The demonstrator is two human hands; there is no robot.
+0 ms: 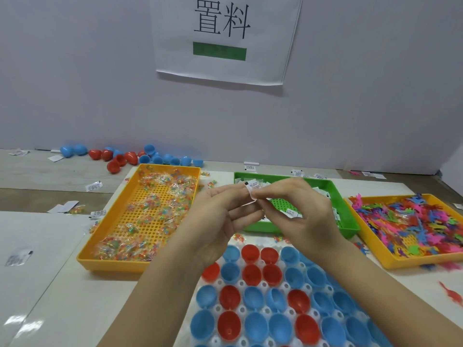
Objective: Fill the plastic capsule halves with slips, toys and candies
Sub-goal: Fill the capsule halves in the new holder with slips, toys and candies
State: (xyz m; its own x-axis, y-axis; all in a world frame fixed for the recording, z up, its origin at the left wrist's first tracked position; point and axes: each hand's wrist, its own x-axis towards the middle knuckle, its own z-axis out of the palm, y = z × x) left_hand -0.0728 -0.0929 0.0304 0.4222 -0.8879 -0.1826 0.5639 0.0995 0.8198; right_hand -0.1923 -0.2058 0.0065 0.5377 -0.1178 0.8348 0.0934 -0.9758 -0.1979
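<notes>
Red and blue capsule halves (253, 274) stand open side up in a white holder (240, 310) near me; they look empty. Above them both hands meet over the front of the green tray (347, 209), which holds paper slips. A white slip (253, 190) is pinched between the fingertips of my left hand (220, 216) and my right hand (300, 214). To the left lies the orange tray (105, 242) with wrapped candies (150, 216). Another orange tray (400, 259) at right holds colourful toys (413, 221).
Loose red and blue capsule halves (130, 157) lie along the wall at the back left. Stray slips (94, 186) and candies are scattered on the table around the trays. A red toy (453, 294) lies at the right edge. A paper sign hangs on the wall.
</notes>
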